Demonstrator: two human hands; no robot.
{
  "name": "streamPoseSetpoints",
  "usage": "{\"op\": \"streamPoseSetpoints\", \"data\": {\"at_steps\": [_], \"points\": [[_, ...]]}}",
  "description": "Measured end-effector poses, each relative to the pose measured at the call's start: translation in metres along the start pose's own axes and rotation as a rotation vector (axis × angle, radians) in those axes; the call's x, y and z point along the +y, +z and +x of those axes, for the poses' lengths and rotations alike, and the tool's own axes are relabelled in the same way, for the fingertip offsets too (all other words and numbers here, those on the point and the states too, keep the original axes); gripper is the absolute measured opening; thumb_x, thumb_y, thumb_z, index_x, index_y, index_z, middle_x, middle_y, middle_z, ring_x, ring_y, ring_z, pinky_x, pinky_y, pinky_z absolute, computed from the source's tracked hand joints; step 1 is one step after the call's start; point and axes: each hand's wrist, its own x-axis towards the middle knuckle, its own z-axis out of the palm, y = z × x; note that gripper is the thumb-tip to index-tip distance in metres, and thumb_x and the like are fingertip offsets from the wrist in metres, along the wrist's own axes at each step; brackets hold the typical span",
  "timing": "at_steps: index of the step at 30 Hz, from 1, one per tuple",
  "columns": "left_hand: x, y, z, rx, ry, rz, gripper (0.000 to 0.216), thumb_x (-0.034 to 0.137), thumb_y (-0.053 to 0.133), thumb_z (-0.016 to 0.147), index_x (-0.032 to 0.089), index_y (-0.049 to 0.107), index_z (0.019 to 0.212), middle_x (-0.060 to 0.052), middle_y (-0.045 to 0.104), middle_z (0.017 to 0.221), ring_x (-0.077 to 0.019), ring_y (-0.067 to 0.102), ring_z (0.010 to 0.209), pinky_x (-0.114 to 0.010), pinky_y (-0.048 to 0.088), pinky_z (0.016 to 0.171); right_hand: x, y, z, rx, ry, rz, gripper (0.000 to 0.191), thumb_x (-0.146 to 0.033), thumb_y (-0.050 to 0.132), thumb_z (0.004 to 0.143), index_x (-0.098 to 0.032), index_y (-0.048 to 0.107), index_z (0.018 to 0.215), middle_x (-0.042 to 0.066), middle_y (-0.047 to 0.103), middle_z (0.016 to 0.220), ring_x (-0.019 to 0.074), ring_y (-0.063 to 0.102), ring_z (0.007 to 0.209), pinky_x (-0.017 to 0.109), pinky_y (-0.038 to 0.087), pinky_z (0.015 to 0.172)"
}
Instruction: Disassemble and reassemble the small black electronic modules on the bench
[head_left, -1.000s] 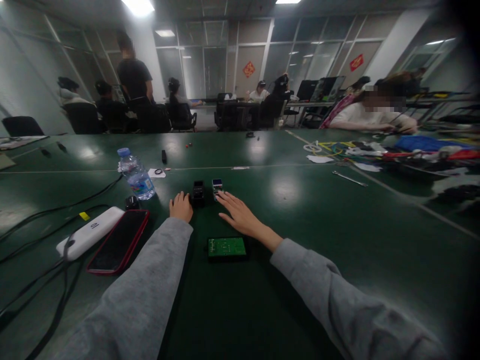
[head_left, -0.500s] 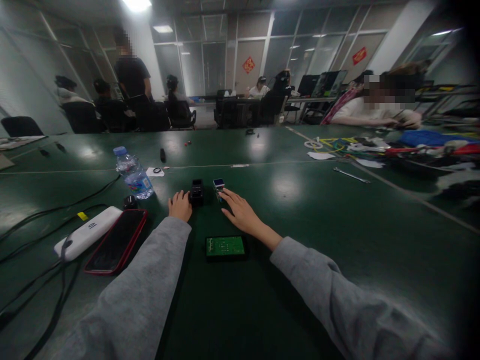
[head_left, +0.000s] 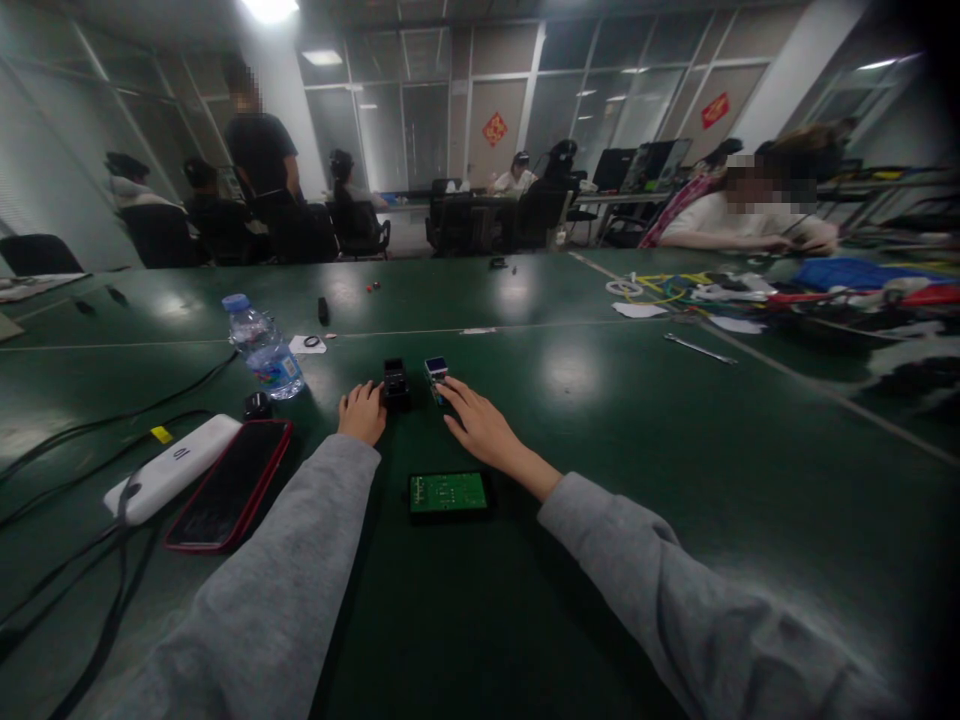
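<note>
**Operator:** Hands, position?

**Observer:** Your left hand [head_left: 362,412] rests on the green table [head_left: 600,440], fingers curled under, knuckles up. It sits just left of the black module [head_left: 395,383], about touching it. I can't tell whether the fingertips grip anything. Your right hand [head_left: 480,425] lies flat and spread, palm down, holding nothing. Its fingertips reach the small blue-topped module [head_left: 436,371].

**Operator:** The two modules?

**Observer:** Side by side, upright, just beyond your hands, with a narrow gap between them. The black one is on the left, the blue-topped one on the right.

**Operator:** Anything nearer me?

**Observer:** A green circuit board [head_left: 448,493] lies flat between your forearms, apart from both hands.

**Operator:** Left side?

**Observer:** A phone in a red case [head_left: 229,484], face up. A white power bank [head_left: 172,468] is just beside it, with black cables [head_left: 112,425] trailing off. A water bottle [head_left: 264,348] stands behind them, well clear of your left hand.

**Operator:** Right side?

**Observer:** A seated person [head_left: 739,215] is at the far right of the table, hands over a clutter of coloured wires [head_left: 675,288].
</note>
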Motion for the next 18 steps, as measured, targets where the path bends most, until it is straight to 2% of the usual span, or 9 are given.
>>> {"op": "streamPoseSetpoints", "data": {"at_steps": [6,18], "points": [[-0.0009,0.0007,-0.0003,0.002,0.024,-0.001,0.049,0.022,0.043,0.092,0.021,0.044,0.141,-0.009,0.043,0.15,-0.027,0.038,0.139,-0.05,0.032,0.113,0.0007,0.0021,0.0009,0.017,-0.006,-0.002,0.052,-0.019,0.041,0.096,-0.023,0.033,0.147,0.009,0.032,0.151,0.025,0.042,0.132,0.045,0.043,0.107],[-0.0003,0.0002,-0.0018,-0.003,0.061,-0.03,0.05,0.024,0.04,0.094,0.029,0.04,0.144,-0.006,0.04,0.153,-0.028,0.036,0.139,-0.056,0.031,0.112,-0.0012,-0.0005,-0.0009,0.02,0.005,-0.039,0.054,-0.022,0.042,0.098,-0.024,0.028,0.15,0.011,0.032,0.149,0.0269,0.05,0.123,0.045,0.053,0.096]]}}
